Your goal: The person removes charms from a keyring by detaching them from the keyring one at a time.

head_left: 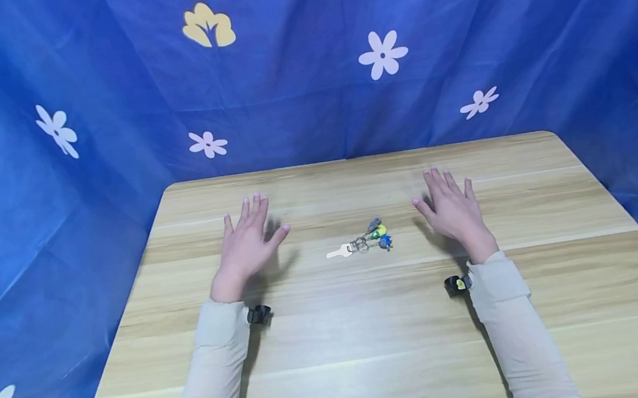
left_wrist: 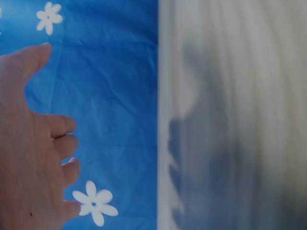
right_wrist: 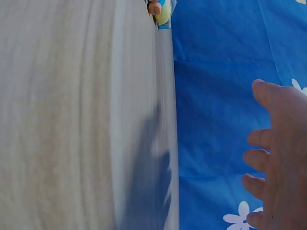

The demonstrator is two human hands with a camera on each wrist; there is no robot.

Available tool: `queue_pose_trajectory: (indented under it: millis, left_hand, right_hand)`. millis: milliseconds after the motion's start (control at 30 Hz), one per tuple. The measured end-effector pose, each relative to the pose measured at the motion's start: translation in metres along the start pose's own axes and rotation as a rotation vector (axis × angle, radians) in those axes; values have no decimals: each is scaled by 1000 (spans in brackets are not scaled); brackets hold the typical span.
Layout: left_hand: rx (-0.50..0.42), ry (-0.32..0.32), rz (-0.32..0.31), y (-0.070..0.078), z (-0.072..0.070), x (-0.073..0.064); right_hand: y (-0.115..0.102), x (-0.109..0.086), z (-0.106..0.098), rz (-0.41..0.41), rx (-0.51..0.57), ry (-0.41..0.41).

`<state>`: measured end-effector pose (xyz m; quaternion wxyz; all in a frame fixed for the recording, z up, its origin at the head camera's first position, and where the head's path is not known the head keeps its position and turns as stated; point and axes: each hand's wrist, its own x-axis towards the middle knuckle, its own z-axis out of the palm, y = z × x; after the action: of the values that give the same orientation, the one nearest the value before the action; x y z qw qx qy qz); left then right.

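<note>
A bunch of metal rings [head_left: 360,244] lies mid-table, with a pale key [head_left: 340,251] on its left side. Small figure charms hang off its right side: a grey one [head_left: 374,224], a yellow and green one [head_left: 380,231] and a blue one [head_left: 385,242]. My left hand [head_left: 247,244] hovers palm down to the left of the bunch, fingers extended and holding nothing. To the right, my right hand [head_left: 452,208] hovers likewise, its fingers spread apart. Part of the charms [right_wrist: 163,12] shows at the top of the right wrist view. Neither hand touches anything.
The wood-grain table [head_left: 356,349] has rounded far corners. A blue curtain [head_left: 295,67] with white and yellow flower prints surrounds it at the back and sides. Black wrist cameras sit at the left cuff [head_left: 221,324] and right cuff [head_left: 499,281].
</note>
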<state>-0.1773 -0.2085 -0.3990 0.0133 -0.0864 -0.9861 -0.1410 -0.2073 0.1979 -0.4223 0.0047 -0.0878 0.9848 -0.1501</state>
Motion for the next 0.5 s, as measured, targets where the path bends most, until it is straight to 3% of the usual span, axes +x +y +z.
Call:
queue_pose_trajectory:
  millis: [100, 267, 500]
  left_hand:
    - [-32, -21, 16, 5, -4, 3]
    - [-10, -5, 37, 11, -10, 9]
    - [-121, -34, 97, 18, -12, 17]
  right_hand:
    - [-2, 3, -1, -9, 0, -2]
    - [-8, 6, -8, -38, 3, -8]
    - [-19, 10, -14, -127, 20, -15]
